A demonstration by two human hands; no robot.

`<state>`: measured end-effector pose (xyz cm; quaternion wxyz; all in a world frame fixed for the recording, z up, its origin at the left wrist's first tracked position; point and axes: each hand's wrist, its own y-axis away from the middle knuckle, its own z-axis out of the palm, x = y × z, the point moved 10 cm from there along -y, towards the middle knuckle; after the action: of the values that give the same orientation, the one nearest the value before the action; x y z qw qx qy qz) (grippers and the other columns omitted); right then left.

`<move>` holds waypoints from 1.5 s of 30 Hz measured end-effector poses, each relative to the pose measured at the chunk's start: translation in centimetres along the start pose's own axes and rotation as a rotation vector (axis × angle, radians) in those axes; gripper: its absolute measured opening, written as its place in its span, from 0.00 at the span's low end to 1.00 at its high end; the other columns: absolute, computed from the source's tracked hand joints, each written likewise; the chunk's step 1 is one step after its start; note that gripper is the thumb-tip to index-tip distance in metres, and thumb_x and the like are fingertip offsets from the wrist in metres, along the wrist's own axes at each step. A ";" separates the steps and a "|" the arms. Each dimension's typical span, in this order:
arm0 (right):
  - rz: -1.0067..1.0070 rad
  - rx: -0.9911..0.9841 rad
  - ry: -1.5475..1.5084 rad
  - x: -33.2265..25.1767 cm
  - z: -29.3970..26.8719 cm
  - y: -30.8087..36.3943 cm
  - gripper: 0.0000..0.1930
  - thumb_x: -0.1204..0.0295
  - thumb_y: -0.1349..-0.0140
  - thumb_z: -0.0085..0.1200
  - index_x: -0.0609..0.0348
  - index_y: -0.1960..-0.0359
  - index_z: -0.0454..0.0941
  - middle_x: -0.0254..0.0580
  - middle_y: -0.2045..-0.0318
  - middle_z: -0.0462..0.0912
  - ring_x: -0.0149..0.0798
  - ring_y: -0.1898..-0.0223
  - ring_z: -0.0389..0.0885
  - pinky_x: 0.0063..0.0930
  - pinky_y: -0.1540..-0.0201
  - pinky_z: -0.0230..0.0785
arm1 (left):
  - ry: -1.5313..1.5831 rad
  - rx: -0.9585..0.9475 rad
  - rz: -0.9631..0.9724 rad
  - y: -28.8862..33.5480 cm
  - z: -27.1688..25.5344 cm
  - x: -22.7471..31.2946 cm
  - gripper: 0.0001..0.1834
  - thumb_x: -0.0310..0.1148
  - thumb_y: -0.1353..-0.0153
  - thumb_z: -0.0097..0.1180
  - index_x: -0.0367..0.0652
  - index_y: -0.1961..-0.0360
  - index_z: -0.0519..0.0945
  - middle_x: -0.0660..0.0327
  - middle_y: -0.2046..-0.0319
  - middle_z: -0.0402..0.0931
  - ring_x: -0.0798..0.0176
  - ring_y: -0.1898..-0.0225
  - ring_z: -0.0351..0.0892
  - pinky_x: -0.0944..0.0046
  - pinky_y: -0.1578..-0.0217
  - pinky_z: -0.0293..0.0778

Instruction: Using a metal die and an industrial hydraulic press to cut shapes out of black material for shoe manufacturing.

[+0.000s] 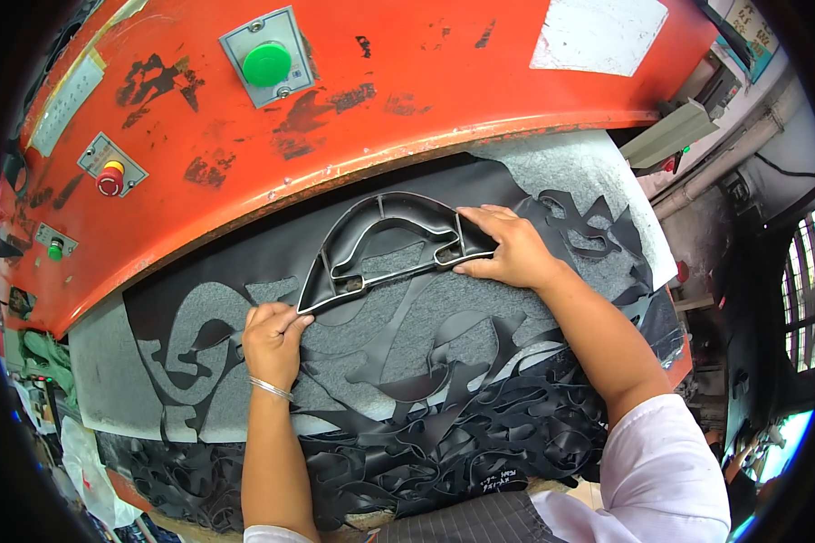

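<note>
A curved metal cutting die [380, 204], an arched steel frame with inner walls and braces, lies over black leather-like sheet [235, 264]. My left hand [273, 342], with a bangle at the wrist, pinches the die's pointed left end. At the opposite end, my right hand [509, 249] grips the die between the thumb on the near edge and the fingers on the far edge. Around and below the die, the sheet has curved cut-outs that bare the grey felt-like board [371, 348] beneath.
A red-orange press [353, 109] spans the far side, with a green push button [267, 64], a red stop button [110, 179] and a smaller green knob [56, 249]. Black scraps [398, 452] pile along the near edge. A metal bracket [670, 136] stands at the right.
</note>
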<state>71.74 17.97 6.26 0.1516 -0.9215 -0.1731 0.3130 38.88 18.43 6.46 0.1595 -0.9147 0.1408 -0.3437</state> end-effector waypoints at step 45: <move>-0.270 -0.440 0.023 -37.7 9.7 26.0 0.24 0.59 0.53 0.62 0.63 0.58 0.74 0.45 0.65 0.77 0.47 0.59 0.77 0.36 0.57 0.71 | 0.086 -0.283 0.083 31.3 -14.2 9.7 0.08 0.37 0.48 0.62 0.44 0.77 0.83 0.58 0.77 0.78 0.51 0.72 0.77 0.54 0.69 0.74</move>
<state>43.38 -19.25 8.62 -0.0101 -0.9042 -0.3568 0.2344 31.68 -16.39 10.09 0.0369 -0.9058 0.2323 -0.3524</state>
